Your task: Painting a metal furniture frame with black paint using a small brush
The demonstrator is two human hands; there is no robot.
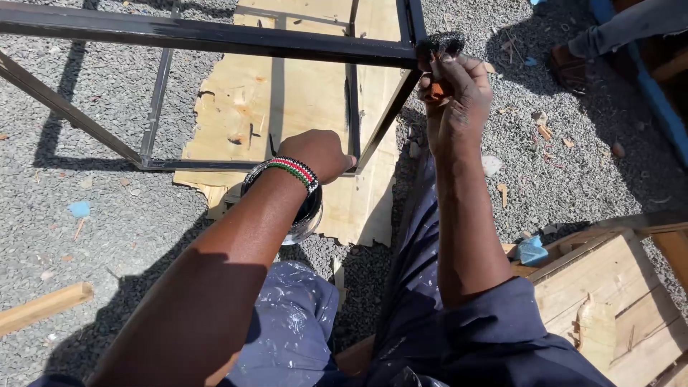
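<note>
one metal frame (215, 36), one paint can (309, 215), two hands (322, 152)

Glossy black painted metal frame (208, 34) across upper frame. Rough, splintered pale plywood (301, 107) under it, stained. Coarse grey gravel (100, 215) all around. Shiny metal tin (309, 215) at centre. Beaded wristband (287, 169), matt. Paint-flecked blue cloth overalls (294, 322) below. Bare unfinished wood crate (609, 287), lower right.
</note>
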